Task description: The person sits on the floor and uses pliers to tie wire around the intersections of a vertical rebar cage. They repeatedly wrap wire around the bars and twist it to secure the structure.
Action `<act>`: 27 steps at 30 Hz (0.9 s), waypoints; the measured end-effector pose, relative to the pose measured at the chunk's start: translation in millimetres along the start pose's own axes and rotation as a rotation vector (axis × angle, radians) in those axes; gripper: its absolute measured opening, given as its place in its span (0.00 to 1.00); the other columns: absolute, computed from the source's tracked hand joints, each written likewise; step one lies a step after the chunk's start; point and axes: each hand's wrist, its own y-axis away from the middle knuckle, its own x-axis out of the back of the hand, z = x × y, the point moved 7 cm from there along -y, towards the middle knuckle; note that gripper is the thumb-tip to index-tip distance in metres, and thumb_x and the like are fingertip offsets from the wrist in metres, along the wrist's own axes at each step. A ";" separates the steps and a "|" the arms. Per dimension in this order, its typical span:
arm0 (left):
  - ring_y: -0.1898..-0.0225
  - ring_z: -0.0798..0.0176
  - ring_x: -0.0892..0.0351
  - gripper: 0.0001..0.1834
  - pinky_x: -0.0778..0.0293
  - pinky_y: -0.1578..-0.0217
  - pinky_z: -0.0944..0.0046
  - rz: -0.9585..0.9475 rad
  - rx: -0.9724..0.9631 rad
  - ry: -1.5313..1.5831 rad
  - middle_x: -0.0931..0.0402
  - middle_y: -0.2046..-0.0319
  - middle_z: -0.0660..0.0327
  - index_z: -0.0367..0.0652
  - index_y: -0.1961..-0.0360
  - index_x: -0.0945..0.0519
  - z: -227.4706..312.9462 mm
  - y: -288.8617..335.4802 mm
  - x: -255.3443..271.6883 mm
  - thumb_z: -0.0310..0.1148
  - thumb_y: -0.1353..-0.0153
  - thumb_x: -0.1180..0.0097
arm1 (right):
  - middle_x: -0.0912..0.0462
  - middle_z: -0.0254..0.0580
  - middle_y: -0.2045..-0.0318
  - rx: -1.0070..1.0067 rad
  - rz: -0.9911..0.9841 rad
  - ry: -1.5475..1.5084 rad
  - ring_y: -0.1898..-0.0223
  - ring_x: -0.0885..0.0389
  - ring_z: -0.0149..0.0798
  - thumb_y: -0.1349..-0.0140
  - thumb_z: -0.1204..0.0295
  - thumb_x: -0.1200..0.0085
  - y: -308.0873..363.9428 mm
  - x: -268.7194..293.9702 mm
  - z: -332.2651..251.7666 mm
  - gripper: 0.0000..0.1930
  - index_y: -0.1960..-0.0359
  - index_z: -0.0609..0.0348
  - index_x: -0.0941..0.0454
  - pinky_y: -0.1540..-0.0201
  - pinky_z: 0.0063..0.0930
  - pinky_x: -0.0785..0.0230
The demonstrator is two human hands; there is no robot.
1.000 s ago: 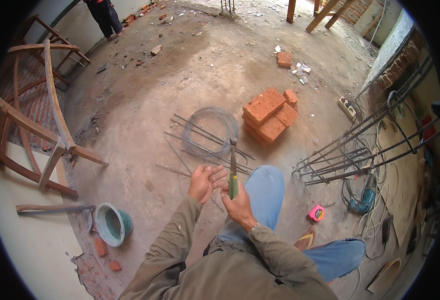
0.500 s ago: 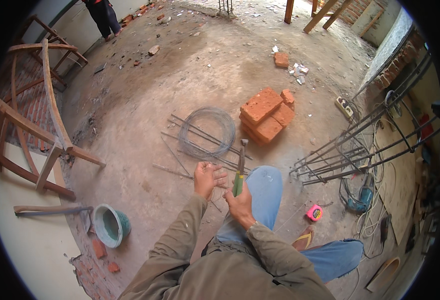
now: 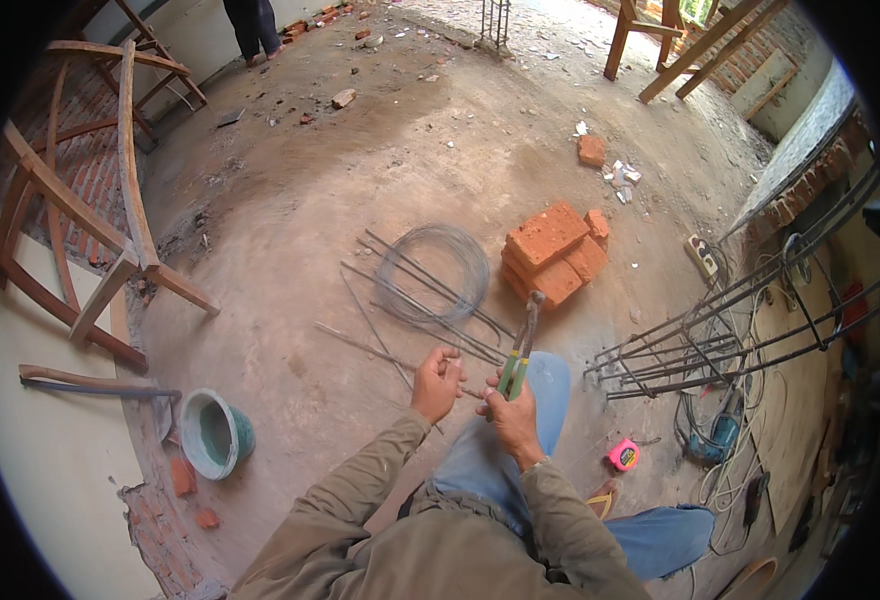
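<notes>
My right hand [image 3: 512, 415] is closed round the green handles of a pair of pincers [image 3: 530, 330], whose dark metal head points up and away over my knee. The two handles stand slightly apart. Close by on the left, my left hand [image 3: 438, 385] has its fingers curled in, and a thin dark strand shows between the two hands; what the fingers pinch is too small to make out. Just beyond the hands, a coil of thin wire [image 3: 482, 262] lies on the floor over several steel rods [image 3: 370, 347].
Stacked orange bricks [image 3: 548, 236] stand beyond my knee. On the right are a rebar cage [image 3: 700, 350], a pink tape measure [image 3: 623, 455], a blue power tool [image 3: 717, 437] and cables. A bucket [image 3: 222, 440] and wooden frames [image 3: 132, 190] stand left. Another person [image 3: 250, 25] stands far back.
The pincers' handles have parted a little. My left hand's fingers have curled in from a looser spread. Both hands appear slightly lower and farther right as the view shifts.
</notes>
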 end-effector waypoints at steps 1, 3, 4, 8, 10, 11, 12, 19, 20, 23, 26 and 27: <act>0.74 0.63 0.20 0.11 0.22 0.72 0.63 -0.015 -0.104 -0.113 0.20 0.70 0.56 0.39 0.52 0.25 2.0 10.2 -1.0 0.33 0.31 0.48 | 0.23 0.47 0.55 0.008 -0.001 0.015 0.61 0.19 0.36 0.38 0.74 0.42 -2.5 3.8 -3.1 0.26 0.41 0.70 0.37 0.63 0.28 0.20; 0.73 0.62 0.19 0.12 0.24 0.73 0.62 -0.042 -0.280 -0.357 0.20 0.69 0.56 0.39 0.50 0.24 3.3 32.7 -5.2 0.31 0.32 0.47 | 0.24 0.46 0.55 -0.007 -0.048 -0.033 0.60 0.19 0.37 0.37 0.73 0.41 -9.4 9.6 -6.6 0.27 0.40 0.70 0.38 0.61 0.29 0.20; 0.73 0.61 0.19 0.12 0.24 0.73 0.62 -0.026 -0.404 -0.430 0.20 0.69 0.56 0.39 0.50 0.23 7.3 44.2 -5.6 0.30 0.33 0.46 | 0.25 0.46 0.56 0.004 -0.066 -0.072 0.60 0.20 0.38 0.37 0.73 0.41 -12.9 11.8 -8.2 0.27 0.40 0.70 0.38 0.61 0.30 0.20; 0.71 0.54 0.20 0.14 0.24 0.71 0.61 -0.059 -0.633 -0.700 0.21 0.69 0.55 0.41 0.51 0.20 13.2 77.9 -5.3 0.29 0.37 0.43 | 0.23 0.44 0.62 -0.101 -0.143 -0.151 0.63 0.19 0.38 0.37 0.78 0.44 -27.5 8.4 4.0 0.20 0.46 0.69 0.36 0.66 0.28 0.23; 0.70 0.52 0.20 0.13 0.24 0.69 0.59 -0.118 -0.619 -0.795 0.21 0.69 0.55 0.43 0.52 0.19 12.6 85.1 -2.2 0.29 0.38 0.41 | 0.23 0.44 0.63 -0.097 -0.107 -0.078 0.67 0.19 0.35 0.38 0.80 0.44 -31.4 6.6 11.3 0.22 0.44 0.70 0.37 0.68 0.28 0.23; 0.70 0.52 0.20 0.13 0.24 0.69 0.58 -0.145 -0.616 -0.825 0.20 0.69 0.55 0.44 0.52 0.19 12.8 87.6 -0.4 0.30 0.39 0.41 | 0.23 0.44 0.63 -0.097 -0.079 -0.049 0.69 0.20 0.34 0.39 0.81 0.45 -32.2 6.1 15.1 0.23 0.43 0.70 0.38 0.69 0.27 0.24; 0.69 0.51 0.20 0.13 0.24 0.68 0.58 -0.172 -0.608 -0.857 0.20 0.68 0.56 0.44 0.53 0.18 12.5 89.5 1.3 0.30 0.39 0.40 | 0.23 0.44 0.63 -0.100 -0.085 -0.039 0.69 0.20 0.35 0.39 0.82 0.46 -32.0 3.6 18.6 0.23 0.43 0.70 0.38 0.70 0.28 0.24; 0.65 0.46 0.21 0.12 0.25 0.61 0.54 0.126 -0.654 -0.687 0.21 0.67 0.50 0.39 0.55 0.19 14.8 59.6 46.0 0.29 0.40 0.42 | 0.24 0.45 0.62 -0.095 -0.071 -0.055 0.69 0.20 0.36 0.38 0.85 0.50 -28.4 1.1 29.0 0.20 0.45 0.68 0.37 0.71 0.28 0.25; 0.63 0.45 0.22 0.11 0.26 0.59 0.53 0.245 -0.591 -0.708 0.21 0.66 0.49 0.38 0.56 0.19 9.8 48.3 60.6 0.28 0.40 0.43 | 0.24 0.45 0.61 -0.084 -0.073 -0.066 0.69 0.20 0.36 0.38 0.85 0.50 -29.0 1.5 28.7 0.19 0.45 0.67 0.36 0.71 0.28 0.25; 0.56 0.48 0.22 0.11 0.27 0.54 0.53 0.509 -0.301 -0.649 0.20 0.58 0.49 0.38 0.57 0.19 -16.8 8.8 110.4 0.28 0.39 0.44 | 0.24 0.45 0.61 -0.071 -0.071 -0.062 0.69 0.20 0.36 0.38 0.85 0.51 -30.9 2.2 30.2 0.18 0.46 0.67 0.36 0.72 0.28 0.26; 0.48 0.49 0.23 0.15 0.28 0.48 0.56 0.420 0.171 -0.592 0.22 0.50 0.50 0.40 0.50 0.20 -69.5 -29.3 149.4 0.28 0.38 0.46 | 0.25 0.45 0.61 -0.092 -0.055 -0.100 0.69 0.20 0.37 0.38 0.86 0.52 -32.0 3.7 33.6 0.18 0.46 0.67 0.36 0.71 0.29 0.26; 0.45 0.50 0.24 0.18 0.29 0.46 0.57 0.370 0.325 -0.574 0.22 0.47 0.50 0.40 0.46 0.21 -88.8 -36.6 157.2 0.28 0.38 0.46 | 0.25 0.46 0.61 -0.099 -0.055 -0.102 0.68 0.20 0.37 0.38 0.86 0.52 -31.9 4.3 34.4 0.19 0.46 0.67 0.36 0.71 0.29 0.26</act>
